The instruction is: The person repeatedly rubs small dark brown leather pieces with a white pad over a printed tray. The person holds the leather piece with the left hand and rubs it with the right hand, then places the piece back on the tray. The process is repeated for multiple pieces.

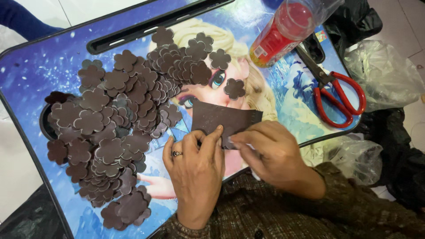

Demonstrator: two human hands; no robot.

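Observation:
My left hand (195,170), with a ring on one finger, presses its fingertips on the near edge of a dark brown rectangular sheet (223,118). My right hand (270,152) pinches the same sheet at its lower right corner. The sheet lies on a blue lap tray (40,66) printed with a cartoon figure. A large heap of brown flower-shaped cutouts (119,115) covers the tray's left and middle. Two single flower cutouts (234,88) lie just beyond the sheet.
Red-handled scissors (338,95) lie at the tray's right edge. A clear plastic bottle with a red label (283,31) lies on its side at the far right. Clear plastic bags (383,71) and black bags (354,17) sit right of the tray.

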